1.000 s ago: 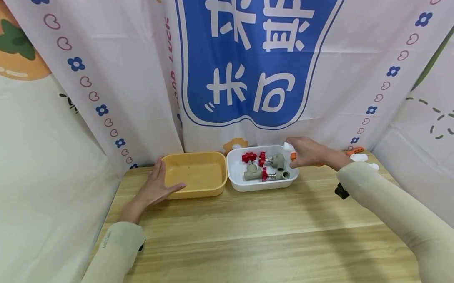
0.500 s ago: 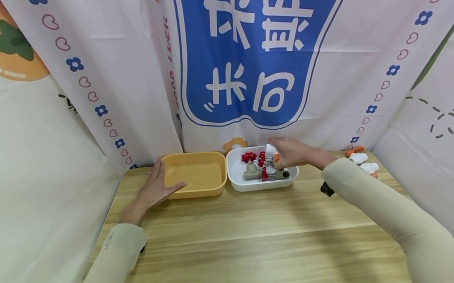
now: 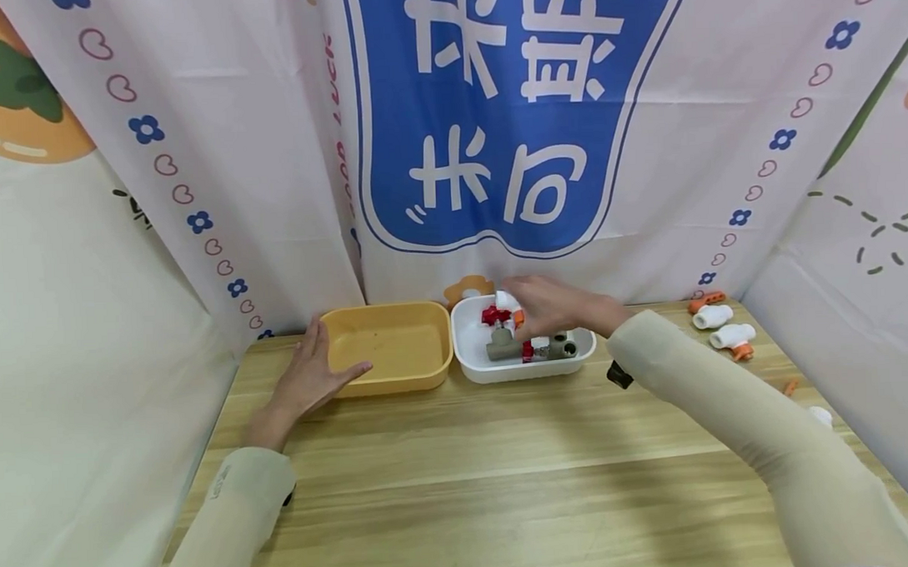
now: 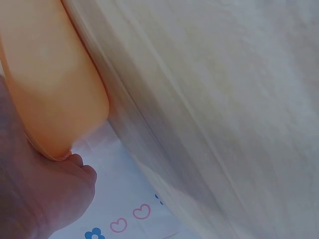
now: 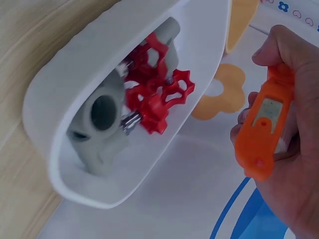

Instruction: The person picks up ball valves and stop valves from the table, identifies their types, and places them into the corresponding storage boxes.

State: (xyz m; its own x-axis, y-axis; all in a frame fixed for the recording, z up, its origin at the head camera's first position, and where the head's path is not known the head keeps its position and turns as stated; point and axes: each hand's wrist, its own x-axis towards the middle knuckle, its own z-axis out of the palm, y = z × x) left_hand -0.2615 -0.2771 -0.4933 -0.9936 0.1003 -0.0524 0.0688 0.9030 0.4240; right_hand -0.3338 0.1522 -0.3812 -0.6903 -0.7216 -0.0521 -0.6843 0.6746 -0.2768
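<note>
My left hand (image 3: 307, 384) rests at the left end of the yellow tub (image 3: 398, 388), fingers along its side wall and thumb stretched over the front corner. In the left wrist view its fingertips show beside the tub's wall (image 4: 55, 74). With my right hand (image 3: 552, 305) I grip a white ball valve (image 3: 507, 302) above the white tub (image 3: 495, 374). The valve's orange lever (image 5: 264, 127) faces the right wrist camera, and fingers hide part of its body. Inside the white tub lie several grey-green valves (image 3: 505, 346) with red handwheels (image 5: 152, 112).
More white ball valves with orange levers lie along the table's right side, among them one upper valve (image 3: 712, 316) and one lower valve (image 3: 734, 335). Both tubs stand side by side at the table's back edge, against a printed curtain (image 3: 286, 197).
My right hand has carried the white ball valve leftward, from the white tub's right end to over its left part. More valves on the right have come into sight. The left hand stays put.
</note>
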